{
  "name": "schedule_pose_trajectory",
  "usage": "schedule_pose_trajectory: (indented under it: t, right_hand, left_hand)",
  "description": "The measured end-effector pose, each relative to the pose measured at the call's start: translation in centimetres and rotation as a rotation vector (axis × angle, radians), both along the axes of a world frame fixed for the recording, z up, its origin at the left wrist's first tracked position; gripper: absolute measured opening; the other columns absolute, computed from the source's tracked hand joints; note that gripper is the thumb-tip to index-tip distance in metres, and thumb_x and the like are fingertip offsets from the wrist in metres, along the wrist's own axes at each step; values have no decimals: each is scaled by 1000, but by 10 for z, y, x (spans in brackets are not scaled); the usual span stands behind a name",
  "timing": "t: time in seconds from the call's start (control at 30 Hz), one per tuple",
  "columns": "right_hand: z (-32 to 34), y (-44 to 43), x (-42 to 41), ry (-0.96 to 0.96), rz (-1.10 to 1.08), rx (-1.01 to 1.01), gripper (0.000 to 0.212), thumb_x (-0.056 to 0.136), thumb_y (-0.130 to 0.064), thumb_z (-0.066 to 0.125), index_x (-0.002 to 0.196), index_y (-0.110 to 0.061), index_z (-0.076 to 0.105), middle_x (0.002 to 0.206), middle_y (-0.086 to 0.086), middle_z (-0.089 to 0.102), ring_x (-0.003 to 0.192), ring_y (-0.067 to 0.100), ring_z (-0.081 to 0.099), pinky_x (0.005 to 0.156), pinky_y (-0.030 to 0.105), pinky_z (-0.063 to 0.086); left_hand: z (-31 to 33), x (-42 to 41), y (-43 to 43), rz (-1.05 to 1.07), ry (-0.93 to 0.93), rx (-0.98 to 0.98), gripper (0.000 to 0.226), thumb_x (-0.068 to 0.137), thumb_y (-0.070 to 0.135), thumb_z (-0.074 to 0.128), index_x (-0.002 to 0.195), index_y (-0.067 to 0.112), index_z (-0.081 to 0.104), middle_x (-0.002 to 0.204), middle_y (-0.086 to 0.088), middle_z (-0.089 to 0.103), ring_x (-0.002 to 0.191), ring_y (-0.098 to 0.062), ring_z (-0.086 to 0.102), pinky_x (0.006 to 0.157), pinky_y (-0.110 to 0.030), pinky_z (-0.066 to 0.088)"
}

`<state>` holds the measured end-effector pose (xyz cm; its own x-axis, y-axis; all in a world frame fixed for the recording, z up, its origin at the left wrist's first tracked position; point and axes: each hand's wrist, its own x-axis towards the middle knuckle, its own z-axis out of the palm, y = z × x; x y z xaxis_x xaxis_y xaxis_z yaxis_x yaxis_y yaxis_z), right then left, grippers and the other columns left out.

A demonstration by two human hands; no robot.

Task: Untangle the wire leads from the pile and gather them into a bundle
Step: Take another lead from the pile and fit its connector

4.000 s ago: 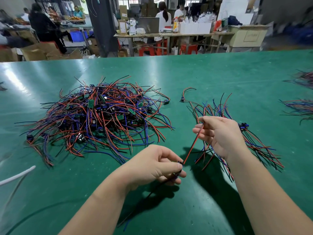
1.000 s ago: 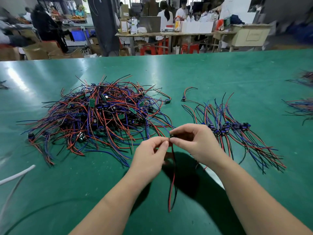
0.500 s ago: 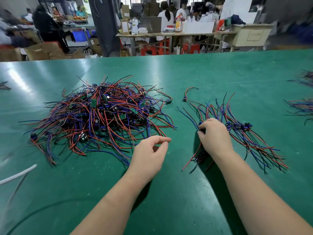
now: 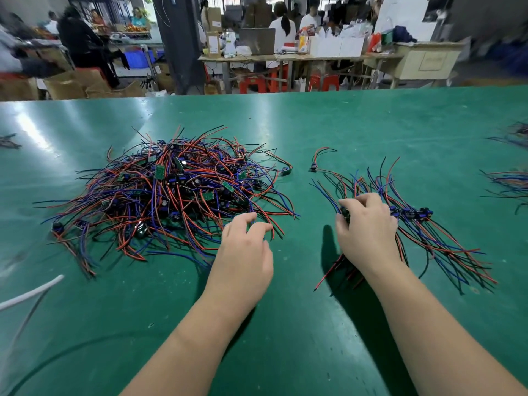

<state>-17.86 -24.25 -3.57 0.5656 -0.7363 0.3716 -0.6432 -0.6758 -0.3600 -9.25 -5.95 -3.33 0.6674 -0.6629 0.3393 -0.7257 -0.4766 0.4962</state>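
Two bare hands over the green table [image 4: 288, 347], person leaning in from 6 o'clock. The pile [image 4: 171, 195] of tangled red, blue and black wire leads with small green boards sits at 10 o'clock from the hands, big and messy. Left hand [image 4: 243, 252] is at the pile's near right edge, fingers curled, tips down among the outer red and blue leads; cannot tell if it actually pinches one. The bundle [image 4: 423, 224] lies at 2 o'clock, well apart from the pile, dark connectors lined up across its middle, leads fanning toward 12 and 5 o'clock. Right hand [image 4: 367, 227] sits on the bundle's left end, fingers curled over the wires, gripping them with a dark connector at the fingertips. One stray lead [image 4: 321, 157] lies at 12 o'clock, between pile and bundle, touching neither. More wire heaps [image 4: 508, 182] at 3 o'clock by the table edge. White cable [image 4: 31, 292] at 8 o'clock
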Motion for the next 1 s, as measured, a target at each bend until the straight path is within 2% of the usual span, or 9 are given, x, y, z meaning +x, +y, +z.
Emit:
schedule_pose_trajectory:
  t: [0.07, 0.17, 0.27, 0.37, 0.47, 0.6, 0.73, 0.9, 1.0]
  right_hand:
    - [3, 6, -1, -50, 44, 11, 29, 89, -22, 58, 116, -16, 65, 118, 10, 50, 107, 31, 45, 91, 42, 33]
    - [4, 16, 0, -79, 117, 16, 26, 88, -20, 60, 112, -16, 67, 113, 7, 52, 103, 29, 48, 87, 38, 32]
    - [2, 22, 2, -77, 168, 31, 24, 88, -19, 60, 110, -16, 68, 110, 5, 54, 103, 27, 49, 86, 37, 32]
    - [2, 27, 2, -79, 207, 49, 23, 87, -18, 61, 108, -16, 69, 107, 5, 55, 102, 27, 51, 88, 39, 35]
    - [4, 30, 2, -104, 242, 83, 21, 86, -14, 62, 105, -14, 71, 103, 4, 58, 100, 26, 54, 89, 44, 41]
    - [6, 32, 3, -142, 269, 113, 19, 86, -12, 61, 102, -15, 71, 101, 2, 60, 98, 23, 56, 89, 45, 42]
    - [6, 33, 3, -146, 282, 134, 19, 86, -12, 61, 101, -15, 71, 101, 1, 61, 98, 22, 56, 90, 44, 42]
    - [6, 33, 2, -149, 285, 140, 17, 86, -12, 61, 99, -15, 72, 98, 0, 60, 95, 21, 56, 88, 44, 42]
    - [6, 34, 3, -158, 287, 139, 16, 86, -12, 61, 97, -15, 72, 97, 0, 61, 94, 21, 56, 87, 45, 43]
  left_hand:
    - [-4, -1, -1, 42, -91, 81, 35, 93, 17, 48, 127, 19, 55, 143, -9, 37, 135, -22, 27, 109, -27, 20]
    - [-13, -3, 0, 121, -146, 313, 38, 96, 33, 41, 134, 30, 43, 152, -12, 25, 142, -27, 15, 116, -38, 10]
    - [-22, -2, -2, 134, -189, 498, 39, 100, 38, 34, 138, 31, 37, 148, -9, 35, 137, -28, 29, 116, -44, 9]
    - [-21, 2, -3, 142, -270, 478, 26, 94, 25, 46, 120, 29, 53, 124, 5, 53, 117, -20, 47, 114, -41, 13]
    - [-20, 6, -4, 159, -260, 455, 22, 91, 21, 48, 108, 30, 58, 114, 9, 54, 110, -16, 50, 110, -37, 16]
    - [-18, 5, -2, 198, -267, 398, 25, 93, 35, 43, 114, 31, 57, 114, 9, 57, 112, -18, 48, 106, -37, 12]
    - [-13, -2, -5, 271, -319, 421, 36, 93, 55, 34, 119, 35, 48, 109, 6, 60, 112, -24, 47, 106, -46, -4]
    - [-11, -10, -10, 273, -353, 410, 29, 92, 50, 41, 115, 33, 44, 101, 3, 62, 108, -27, 49, 108, -49, -9]
    - [-14, -11, -12, 228, -356, 411, 46, 92, 58, 35, 135, 42, 32, 105, 2, 61, 108, -28, 50, 109, -49, -11]
